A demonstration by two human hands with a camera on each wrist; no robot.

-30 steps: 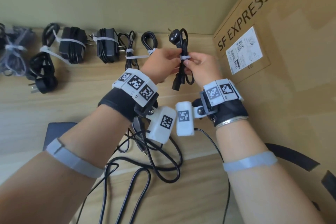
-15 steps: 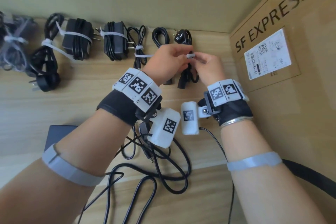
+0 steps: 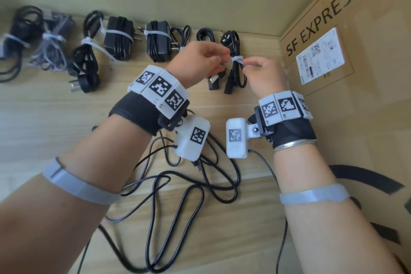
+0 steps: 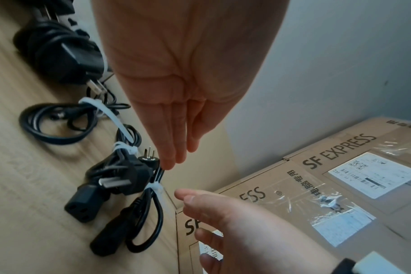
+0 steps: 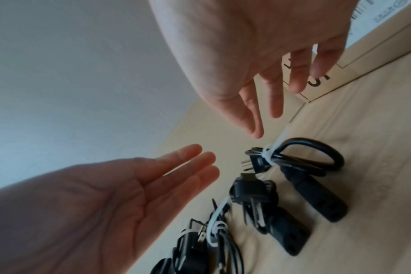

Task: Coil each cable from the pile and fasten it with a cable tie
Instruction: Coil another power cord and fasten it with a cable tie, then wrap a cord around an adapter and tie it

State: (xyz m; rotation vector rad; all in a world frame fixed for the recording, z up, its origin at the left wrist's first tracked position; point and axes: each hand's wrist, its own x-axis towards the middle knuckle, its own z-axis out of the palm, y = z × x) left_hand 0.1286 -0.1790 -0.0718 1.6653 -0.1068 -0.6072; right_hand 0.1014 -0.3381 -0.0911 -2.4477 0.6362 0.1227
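A short black power cable point(image 3: 235, 69), coiled and bound by a white cable tie point(image 3: 236, 59), lies on the wooden table at the right end of a row of tied bundles. My left hand point(image 3: 222, 58) hovers just left of it. In the left wrist view its fingers point(image 4: 174, 148) are straight, their tips at the cable strands point(image 4: 160, 174) above the tie point(image 4: 156, 188). My right hand point(image 3: 246, 66) is just right of the tie. The right wrist view shows its fingers point(image 5: 275, 103) spread and relaxed over the bundle point(image 5: 305, 166), the tie's tail point(image 5: 282, 137) running up beside them, not pinched.
Several tied bundles line the wall, among them black adapters point(image 3: 160, 40) and a plug lead point(image 3: 84, 66). A tangle of loose black cables point(image 3: 178, 184) lies between my forearms. An SF Express cardboard box point(image 3: 355, 51) stands close on the right.
Both hands held the tied cable up by its tie earlier. It now lies on the table in the row, and both hands have opened and let go of it.
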